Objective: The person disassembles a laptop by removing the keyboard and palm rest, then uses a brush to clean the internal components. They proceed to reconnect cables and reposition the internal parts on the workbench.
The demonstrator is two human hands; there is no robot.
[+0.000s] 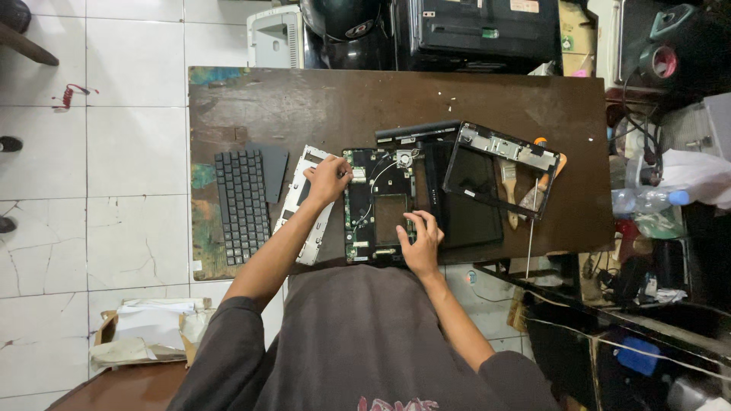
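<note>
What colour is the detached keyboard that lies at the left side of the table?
The keyboard is dark grey, nearly black; the head view shows it best.

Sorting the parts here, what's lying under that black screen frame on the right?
Under the black screen frame lie a paintbrush and an orange-handled tool, on the table. Their covered parts stay hidden.

On the dark wooden table (304, 99): opened laptop base with bare circuit board (378, 205) at centre near the front edge. Just left of it, perforated metal plate (303, 221), partly under the left hand (327, 181). Further left, detached black keyboard (241, 205), flat dark panel (272, 169) beside it. Right hand (420, 240) on the base's front right part. Right of the base, black screen panel (464, 213); overlapping it, tilted, black plastic frame (499, 169). Wooden-handled brush (510, 199) under that frame's right side.
</note>
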